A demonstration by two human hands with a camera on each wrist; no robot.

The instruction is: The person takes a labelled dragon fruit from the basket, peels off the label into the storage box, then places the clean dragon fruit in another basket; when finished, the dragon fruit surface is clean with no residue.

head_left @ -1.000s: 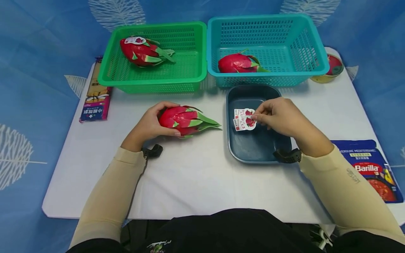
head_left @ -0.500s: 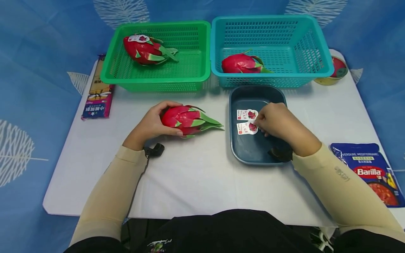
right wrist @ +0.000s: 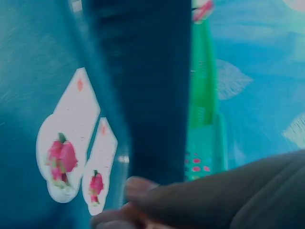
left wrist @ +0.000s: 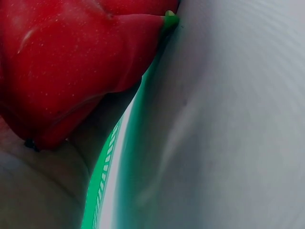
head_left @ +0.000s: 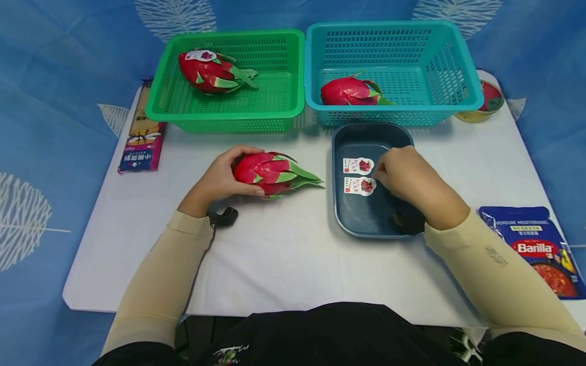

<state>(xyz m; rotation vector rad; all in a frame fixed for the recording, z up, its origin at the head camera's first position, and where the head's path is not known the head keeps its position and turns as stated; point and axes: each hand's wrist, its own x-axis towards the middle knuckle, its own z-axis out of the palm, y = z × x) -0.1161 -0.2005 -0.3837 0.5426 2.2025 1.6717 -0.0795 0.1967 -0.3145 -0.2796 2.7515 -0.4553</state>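
Note:
In the head view my left hand (head_left: 223,178) grips a dragon fruit (head_left: 270,173) on the white table, its thumb along the near side. Red skin fills the upper left of the left wrist view, against the palm. My right hand (head_left: 403,175) is over the dark blue tray (head_left: 359,223), with fingers curled and thumb close to them. Two white dragon-fruit labels, an upper label (head_left: 358,166) and a lower label (head_left: 359,186), lie side by side on the tray floor. My right fingertips (right wrist: 140,186) are at the labels' rounded ends; both outlines show and neither label appears pinched.
A green basket (head_left: 224,123) and a turquoise basket (head_left: 393,115) stand along the back, each with one dragon fruit inside. A snack packet (head_left: 141,137) lies at left. A round can (head_left: 490,99) is back right; a blue Barilla pouch (head_left: 533,249) lies at right.
The two labels, overlapping a second ago with my right fingers pinching at them, now lie apart. The lower label has shifted slightly right since half a second ago. My left hand stays put.

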